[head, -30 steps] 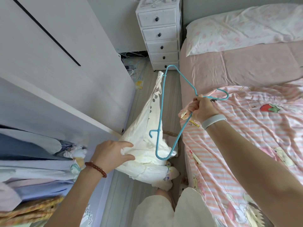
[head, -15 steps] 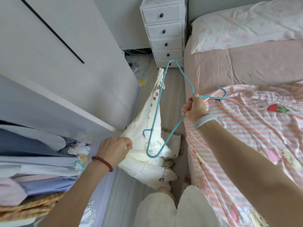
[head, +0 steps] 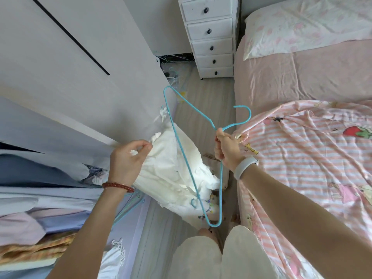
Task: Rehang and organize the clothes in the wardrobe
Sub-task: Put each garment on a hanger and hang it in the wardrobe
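Below you runs a strip of pale wood floor between the wardrobe on your left and the bed on your right, with a white drawer chest at its far end. A striped cartoon quilt spills over the bed's near edge. Your right hand has its fingers curled round the neck of the blue hanger, just under the hook, which points toward the bed. Your left hand pinches a fold of the white garment between thumb and fingertips; the cloth hangs behind the hanger's long bar. Hung clothes crowd the wardrobe's open side beside your left wrist. The hanger's lower corner dangles over your knees, in the narrow aisle.
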`<state>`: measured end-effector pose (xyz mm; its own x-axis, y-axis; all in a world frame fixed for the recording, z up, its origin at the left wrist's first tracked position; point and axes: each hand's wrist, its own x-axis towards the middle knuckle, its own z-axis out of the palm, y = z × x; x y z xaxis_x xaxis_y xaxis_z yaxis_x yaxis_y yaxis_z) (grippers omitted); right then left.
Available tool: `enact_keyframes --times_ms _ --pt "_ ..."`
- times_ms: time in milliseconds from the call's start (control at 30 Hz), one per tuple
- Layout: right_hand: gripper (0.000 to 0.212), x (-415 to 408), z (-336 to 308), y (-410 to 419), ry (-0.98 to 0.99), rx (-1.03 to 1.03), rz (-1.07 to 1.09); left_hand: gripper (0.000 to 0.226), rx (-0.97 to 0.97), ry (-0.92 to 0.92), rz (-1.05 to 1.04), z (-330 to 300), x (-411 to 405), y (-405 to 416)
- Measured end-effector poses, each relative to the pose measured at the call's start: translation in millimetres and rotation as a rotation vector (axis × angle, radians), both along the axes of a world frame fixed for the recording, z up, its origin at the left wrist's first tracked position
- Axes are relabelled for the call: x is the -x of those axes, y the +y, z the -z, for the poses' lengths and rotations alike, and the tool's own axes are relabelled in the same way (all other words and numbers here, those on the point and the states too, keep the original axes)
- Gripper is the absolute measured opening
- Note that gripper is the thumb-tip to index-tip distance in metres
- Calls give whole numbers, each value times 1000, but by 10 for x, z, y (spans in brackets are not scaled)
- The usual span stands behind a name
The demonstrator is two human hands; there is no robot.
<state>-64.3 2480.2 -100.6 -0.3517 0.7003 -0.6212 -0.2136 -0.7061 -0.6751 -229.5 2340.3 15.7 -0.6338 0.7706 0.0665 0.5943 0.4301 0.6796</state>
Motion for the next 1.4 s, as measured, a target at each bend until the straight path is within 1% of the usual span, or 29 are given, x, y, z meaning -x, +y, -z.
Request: enact_keyframes --times_ms 67,100,133,200,233,267,333,367,467,500,533,600,633,700,733,833,933,967,1067,1133,1200,1300,1333,1400 --pt "41 -192 -14 192 -52 -31 -52 6 73 22 48 86 2 -64" --pt "41 -294 -42 302 -85 -68 -66 7 122 50 90 140 0 -109" --pt "41 -390 -74 418 -123 -117 -71 16 181 79 151 197 1 -154" --pt "41 -566 -174 637 -196 -240 -70 31 359 71 249 309 2 -249" --pt "41 -642 -234 727 -222 -299 -66 42 453 54 276 353 -6 -289" --pt "41 -715 -297 797 -242 -351 -61 60 519 56 305 398 -15 -323" --pt "41 -848 -415 867 -285 -436 -45 101 559 70 377 465 -80 -374" --pt "41 -906 -460 875 -309 -474 -35 114 567 69 398 510 -112 -402" --pt "42 -1055 -500 843 -411 -557 -14 139 566 13 404 614 -214 -463" --pt "42 -1103 -495 818 -441 -572 -10 141 568 -21 396 669 -221 -494" --pt "43 -1149 -487 785 -464 -579 -7 137 560 -47 400 728 -238 -536" --pt "43 -1233 -494 701 -495 -576 -3 120 590 -87 380 860 -233 -662" --pt "43 -1262 -498 643 -509 -574 -1 108 609 -116 359 928 -212 -734" --pt "43 -1286 -502 494 -534 -590 -14 77 605 -173 346 1001 -174 -886" --pt "43 -1279 -498 401 -555 -610 -37 71 582 -178 363 989 -168 -963" --pt "44 -1209 -446 35 -596 -654 -100 62 492 -172 329 948 -131 -1259" --pt "46 -1139 -406 -431 -568 -708 -123 59 329 -246 269 843 -180 -1565" --pt "46 -1129 -390 -591 -553 -725 -122 59 302 -280 252 817 -210 -1655" --pt "48 -1133 -371 -1048 -544 -778 -104 70 274 -306 219 880 -287 -1952" --pt "49 -1116 -359 -1285 -552 -804 -83 77 273 -352 151 954 -276 -2145" --pt "51 -1028 -384 -1491 -539 -846 -74 72 233 -389 95 970 -265 -2336" --pt "65 -763 -426 -1778 -531 -999 -156 65 173 -380 -30 943 -206 -2624" --pt "64 -621 -467 -1862 -510 -1031 -197 62 163 -366 -75 929 -155 -2729" --pt "49 -317 -558 -2001 -468 -1108 -295 52 161 -352 -169 877 -64 -2907"
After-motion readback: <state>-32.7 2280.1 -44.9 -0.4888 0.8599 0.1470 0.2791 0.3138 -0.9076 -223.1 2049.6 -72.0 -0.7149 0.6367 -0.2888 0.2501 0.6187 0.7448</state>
